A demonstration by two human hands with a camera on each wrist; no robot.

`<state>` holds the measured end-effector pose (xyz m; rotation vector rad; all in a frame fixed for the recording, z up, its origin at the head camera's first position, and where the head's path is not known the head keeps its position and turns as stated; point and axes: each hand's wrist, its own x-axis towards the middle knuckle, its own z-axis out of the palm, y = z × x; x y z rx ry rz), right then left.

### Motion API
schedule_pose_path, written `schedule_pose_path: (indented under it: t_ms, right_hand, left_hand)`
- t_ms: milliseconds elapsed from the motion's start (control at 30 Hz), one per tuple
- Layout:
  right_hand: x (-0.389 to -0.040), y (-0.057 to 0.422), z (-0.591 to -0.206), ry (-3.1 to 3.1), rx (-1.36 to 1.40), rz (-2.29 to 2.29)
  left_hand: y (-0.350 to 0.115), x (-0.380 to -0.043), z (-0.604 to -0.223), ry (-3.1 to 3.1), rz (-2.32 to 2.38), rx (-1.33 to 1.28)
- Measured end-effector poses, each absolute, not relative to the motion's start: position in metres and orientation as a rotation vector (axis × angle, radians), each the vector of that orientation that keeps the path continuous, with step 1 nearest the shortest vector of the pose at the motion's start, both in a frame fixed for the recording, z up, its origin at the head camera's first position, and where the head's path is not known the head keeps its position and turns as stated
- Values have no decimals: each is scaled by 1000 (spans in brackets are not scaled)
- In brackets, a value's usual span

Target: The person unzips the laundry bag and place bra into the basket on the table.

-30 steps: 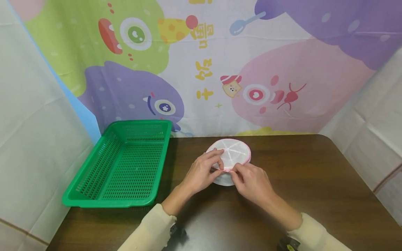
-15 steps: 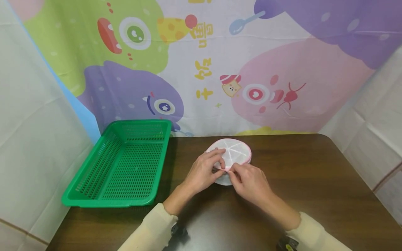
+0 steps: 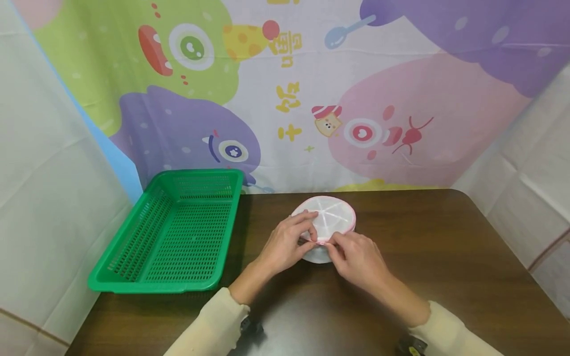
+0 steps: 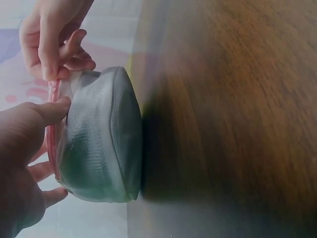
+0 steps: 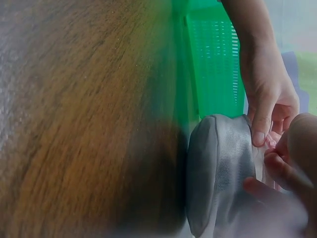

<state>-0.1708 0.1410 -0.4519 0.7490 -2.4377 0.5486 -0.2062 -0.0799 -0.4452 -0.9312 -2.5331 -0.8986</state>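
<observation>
A round white mesh wash bag (image 3: 334, 210) with a pink zipper edge stands upright on the table. Its top is split into wedges by pale seams, and its grey-looking mesh side (image 4: 94, 134) bulges in the left wrist view. My left hand (image 3: 285, 244) pinches the pink front edge between thumb and index finger, other fingers lying over the top. Close beside it, the right hand (image 3: 359, 257) pinches the same edge with thumb and forefinger. In the right wrist view the left thumb presses near the zipper band; the zipper's pull is hidden by the fingers.
A green perforated plastic basket (image 3: 153, 288) stands on the dark wooden table (image 3: 445, 257), left of the bag. Behind the table hangs a cartoon-printed cloth (image 3: 307, 168), with pale cloth walls on both sides.
Half a second ago the right fingertips were slightly further left along the pink edge; now they are back a little to the right. The left hand keeps its pinch, and the bag barely shifts.
</observation>
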Motion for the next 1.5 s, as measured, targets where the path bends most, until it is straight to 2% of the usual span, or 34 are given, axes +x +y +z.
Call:
schedule_pose_path:
  t_ms: [1500]
  right_hand:
    - [-167, 138, -452, -2426, 757, 597]
  left_hand:
    - [-78, -206, -443, -2510, -930, -946]
